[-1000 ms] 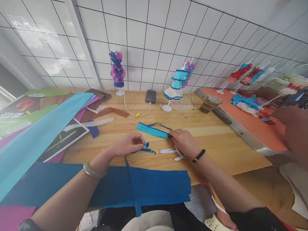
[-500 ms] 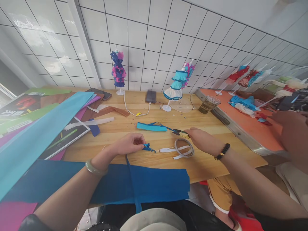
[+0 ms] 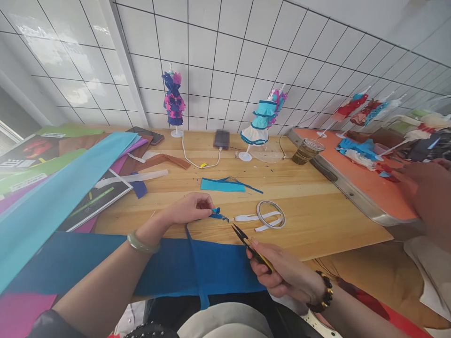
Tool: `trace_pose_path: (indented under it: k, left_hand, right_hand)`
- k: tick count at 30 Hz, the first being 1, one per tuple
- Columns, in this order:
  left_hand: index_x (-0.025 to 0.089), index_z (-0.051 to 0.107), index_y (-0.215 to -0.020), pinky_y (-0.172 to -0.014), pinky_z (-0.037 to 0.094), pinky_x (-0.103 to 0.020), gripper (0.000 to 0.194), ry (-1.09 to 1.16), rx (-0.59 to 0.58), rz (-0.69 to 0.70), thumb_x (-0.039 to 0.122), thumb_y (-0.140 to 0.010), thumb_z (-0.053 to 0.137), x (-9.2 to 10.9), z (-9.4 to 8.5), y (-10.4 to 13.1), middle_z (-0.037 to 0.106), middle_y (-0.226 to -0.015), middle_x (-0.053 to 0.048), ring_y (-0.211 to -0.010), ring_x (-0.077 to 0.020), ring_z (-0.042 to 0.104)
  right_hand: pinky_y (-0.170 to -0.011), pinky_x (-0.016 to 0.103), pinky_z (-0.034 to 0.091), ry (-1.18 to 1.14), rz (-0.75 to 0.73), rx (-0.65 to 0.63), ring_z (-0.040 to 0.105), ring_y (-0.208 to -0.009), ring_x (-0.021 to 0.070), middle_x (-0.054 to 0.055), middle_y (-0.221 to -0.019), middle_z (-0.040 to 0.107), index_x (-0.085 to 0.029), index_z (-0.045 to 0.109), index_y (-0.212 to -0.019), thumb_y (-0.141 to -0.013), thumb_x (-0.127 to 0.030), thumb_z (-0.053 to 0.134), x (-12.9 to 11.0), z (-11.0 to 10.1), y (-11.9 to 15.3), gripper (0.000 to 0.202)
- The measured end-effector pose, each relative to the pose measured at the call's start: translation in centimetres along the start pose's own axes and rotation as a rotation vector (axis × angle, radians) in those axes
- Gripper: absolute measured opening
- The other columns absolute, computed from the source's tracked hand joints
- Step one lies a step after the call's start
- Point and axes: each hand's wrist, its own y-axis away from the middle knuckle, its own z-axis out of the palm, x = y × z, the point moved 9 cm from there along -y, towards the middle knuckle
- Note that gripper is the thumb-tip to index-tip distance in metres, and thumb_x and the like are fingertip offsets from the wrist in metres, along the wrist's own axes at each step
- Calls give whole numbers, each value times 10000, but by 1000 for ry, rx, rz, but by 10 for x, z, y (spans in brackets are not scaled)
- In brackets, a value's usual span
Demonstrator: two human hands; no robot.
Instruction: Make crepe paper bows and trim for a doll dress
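Note:
My left hand [image 3: 192, 207] pinches a small gathered blue paper piece [image 3: 219, 214] just above the wooden table. In my right hand [image 3: 278, 270] are black thread snips [image 3: 250, 244], their blades pointing up and left, a little apart, near the blue piece. Under my left forearm a wide dark blue crepe strip [image 3: 225, 267] lies along the table's front edge, with a narrow blue band across it. A light blue strip [image 3: 222, 185] with a dark edge rests further back. To the right of the blue piece, a tape roll [image 3: 271, 215] sits over white strips [image 3: 246, 218].
Colored paper sheets [image 3: 81, 173] cover the left side. Two dressed miniature forms [image 3: 174, 103] [image 3: 260, 123], a power bank [image 3: 221, 139] with cable and a lidded cup [image 3: 307, 151] stand at the back. Another person's hand [image 3: 423, 183] is over the orange table [image 3: 373, 188] at right.
My right hand has come toward me and to the left, lifting the snips off the area beside the light blue strip. My left hand stays nearly still.

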Motion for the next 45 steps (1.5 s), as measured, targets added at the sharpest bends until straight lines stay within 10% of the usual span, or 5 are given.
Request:
trace_pose_path:
  k: [8, 31, 45]
  left_hand:
    - [151, 583, -841, -704, 441, -279, 157, 6, 15, 4, 260, -734, 544, -1, -1, 0, 638, -849, -52, -773, -154, 568]
    - [176, 588, -818, -685, 430, -267, 146, -21, 7, 12, 267, -719, 532, 0, -2, 0, 633, -828, -23, -769, -153, 565]
    - [166, 595, -813, -705, 448, -282, 147, 150, 48, 37, 264, -706, 574, -3, -7, -1, 637, -841, -35, -767, -149, 577]
  right_hand:
    - [-319, 151, 342, -115, 28, -38, 243, -315, 20, -84, -515, 368, -202, 459, -823, -867, -510, 362, -6, 10, -10, 326]
    - [-284, 134, 253, -357, 38, -20, 195, -256, 8, -105, -439, 289, -184, 451, -756, -927, -395, 290, -13, 25, -26, 316]
    - [-304, 146, 352, -130, -38, -76, 149, -311, 14, -108, -497, 304, -217, 422, -853, -878, -506, 324, -15, 54, -20, 306]
